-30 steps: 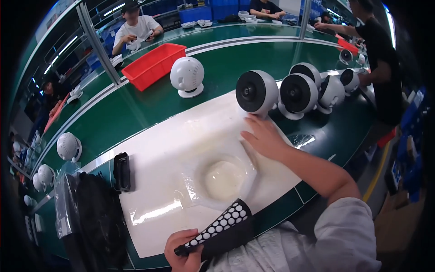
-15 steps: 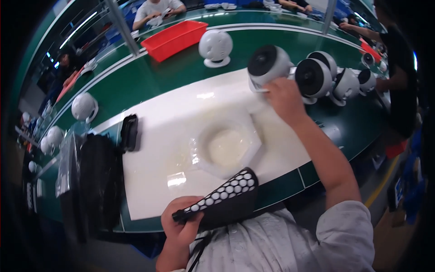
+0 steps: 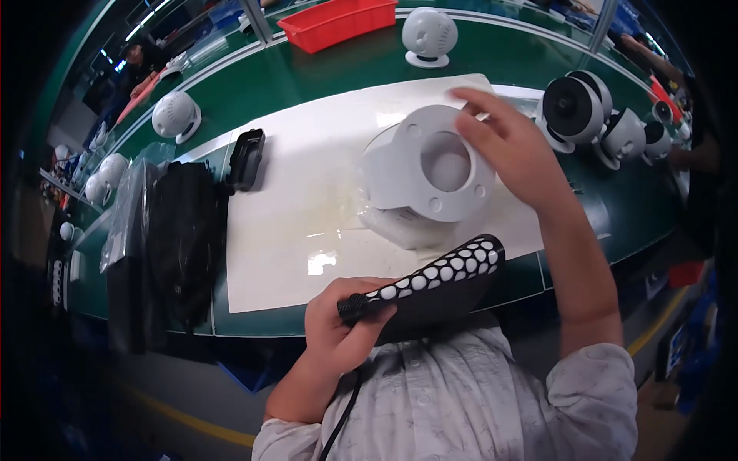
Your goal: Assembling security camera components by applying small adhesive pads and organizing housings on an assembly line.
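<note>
Head view: any lettering is too small for me to read; at 6 o'clock the left hand (image 3: 344, 324) grips a dotted tool (image 3: 440, 275); at 2, the right hand (image 3: 513, 150), half-open, meets the white unit (image 3: 406, 175) at 1, contact unclear.

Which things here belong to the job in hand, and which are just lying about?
Apparently in the job:
dotted black sheet, in left hand
upturned white unit, by right hand
cradle beneath it
white mat

Apparently lying about:
black tray
black bag
red bin

Device (image 3: 384, 173) over ring (image 3: 413, 237) on mat (image 3: 284, 230); bin (image 3: 338, 24) behind; bag (image 3: 184, 238) left; unit cluster (image 3: 573, 107) right.
</note>
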### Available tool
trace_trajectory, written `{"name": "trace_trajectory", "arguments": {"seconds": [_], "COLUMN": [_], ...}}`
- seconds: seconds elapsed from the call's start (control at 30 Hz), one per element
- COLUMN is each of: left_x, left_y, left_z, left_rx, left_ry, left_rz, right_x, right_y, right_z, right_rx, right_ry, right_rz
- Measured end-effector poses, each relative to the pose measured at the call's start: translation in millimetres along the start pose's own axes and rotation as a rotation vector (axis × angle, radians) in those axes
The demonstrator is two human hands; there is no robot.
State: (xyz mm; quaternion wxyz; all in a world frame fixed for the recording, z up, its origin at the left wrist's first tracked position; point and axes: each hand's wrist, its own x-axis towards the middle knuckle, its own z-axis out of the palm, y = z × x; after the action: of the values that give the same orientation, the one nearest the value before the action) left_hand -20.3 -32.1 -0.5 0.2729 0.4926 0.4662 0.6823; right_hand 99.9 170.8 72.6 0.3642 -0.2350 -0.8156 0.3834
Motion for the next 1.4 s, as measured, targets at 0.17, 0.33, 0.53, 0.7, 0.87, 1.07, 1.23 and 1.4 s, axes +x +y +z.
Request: {"name": "trace_trajectory", "arguments": {"seconds": [0.17, 0.33, 0.53, 0.7, 0.87, 1.07, 1.23, 1.4], "left_x": [4.3, 12.0, 11.1, 13.7, 15.1, 16.9, 17.1, 29.7], "left_y": [1.5, 5.6, 8.6, 15.7, 12.2, 13.2, 11.4, 9.7], "left_z": [1.5, 9.9, 13.7, 14.8, 12.2, 12.6, 11.7, 15.3], "left_rx": [0.261, 0.3, 0.369, 0.419, 0.433, 0.51, 0.505, 0.519], "left_ry": [-0.033, -0.033, -0.035, -0.061, -0.106, -0.216, -0.254, -0.19], "left_rz": [0.004, 0.124, 0.05, 0.103, 0.221, 0.217, 0.186, 0.274], "right_x": [-60.6, -84.7, -84.6, -75.9, -69.7, -69.7, -59.0, -11.7], "right_y": [-28.0, -35.3, -24.7, -32.4, -36.5, -45.0, -44.8, -14.7], "right_z": [-0.5, 29.8, 29.7, 24.6, 26.1, 31.6, 8.4, 1.6], "right_rx": [-0.306, -0.323, -0.403, -0.012, -0.08, 0.386, 0.23, 0.272], "right_ry": [0.053, 0.047, 0.086, -0.046, -0.167, -0.144, -0.508, 0.179], "right_rz": [-0.514, -0.612, -0.765, -0.635, -0.61, -0.335, -0.351, -0.436]}}
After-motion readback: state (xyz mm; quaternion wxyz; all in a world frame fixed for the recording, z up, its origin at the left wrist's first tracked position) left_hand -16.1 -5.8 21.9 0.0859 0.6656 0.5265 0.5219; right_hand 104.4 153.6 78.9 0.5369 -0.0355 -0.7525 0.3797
